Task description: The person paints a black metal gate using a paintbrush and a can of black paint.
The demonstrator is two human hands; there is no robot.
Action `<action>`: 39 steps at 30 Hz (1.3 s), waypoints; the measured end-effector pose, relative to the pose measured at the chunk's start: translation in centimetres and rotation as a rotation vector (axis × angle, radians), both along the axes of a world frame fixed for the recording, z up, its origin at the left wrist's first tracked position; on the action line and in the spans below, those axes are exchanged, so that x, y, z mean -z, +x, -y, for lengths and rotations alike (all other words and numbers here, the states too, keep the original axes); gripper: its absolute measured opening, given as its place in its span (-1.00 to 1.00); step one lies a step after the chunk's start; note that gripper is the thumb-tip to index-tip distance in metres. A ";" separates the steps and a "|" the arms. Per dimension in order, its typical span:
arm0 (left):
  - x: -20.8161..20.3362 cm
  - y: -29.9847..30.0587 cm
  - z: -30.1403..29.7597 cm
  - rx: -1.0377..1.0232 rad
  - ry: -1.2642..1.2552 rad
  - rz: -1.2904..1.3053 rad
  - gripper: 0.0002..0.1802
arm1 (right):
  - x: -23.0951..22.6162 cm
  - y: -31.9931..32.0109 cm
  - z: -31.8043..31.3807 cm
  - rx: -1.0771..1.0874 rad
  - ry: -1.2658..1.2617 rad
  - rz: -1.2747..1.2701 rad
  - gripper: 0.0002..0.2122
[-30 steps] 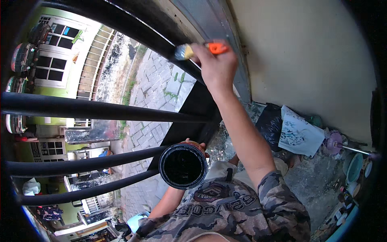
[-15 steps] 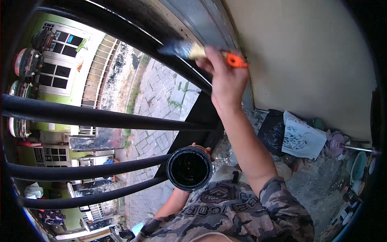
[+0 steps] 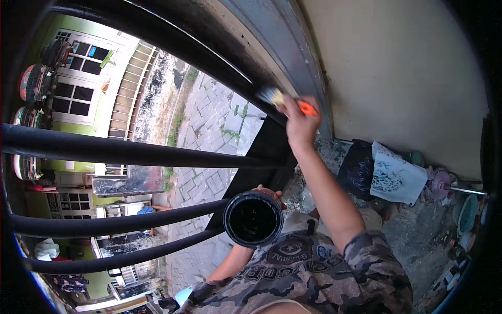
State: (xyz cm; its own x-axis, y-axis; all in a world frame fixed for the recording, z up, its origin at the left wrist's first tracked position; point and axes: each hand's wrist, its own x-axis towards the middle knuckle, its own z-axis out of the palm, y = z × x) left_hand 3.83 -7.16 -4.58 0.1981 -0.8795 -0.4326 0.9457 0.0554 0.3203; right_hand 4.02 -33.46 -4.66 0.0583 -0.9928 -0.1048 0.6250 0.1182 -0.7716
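My brush [image 3: 278,99]: orange handle [image 3: 307,108] looks smooth, like plastic; the bristles [image 3: 265,94] look coated.
My can [image 3: 228,220]: rim smeared black, the paint [image 3: 253,219] inside glossy.
Rail [image 3: 219,58]: black, with a shiny line.
Bars [image 3: 130,150]: smooth, softly shining, like painted metal.
My shirt [image 3: 314,282]: matt printed cloth.
Bag [image 3: 357,172]: glossy, wrinkled black plastic.
Sheet [image 3: 397,175]: paper or plastic, I cannot tell.
Wall [image 3: 397,68]: matt, quite smooth.
Floor [image 3: 402,235]: rough, like cement.

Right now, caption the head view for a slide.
Right hand holds a paintbrush at the black frame; left hand, an open can.
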 end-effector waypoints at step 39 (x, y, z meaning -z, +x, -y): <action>3.5 0.6 -5.1 -0.229 -0.054 -0.224 -0.40 | -4.1 -1.2 -4.1 -0.031 -0.047 0.267 -0.82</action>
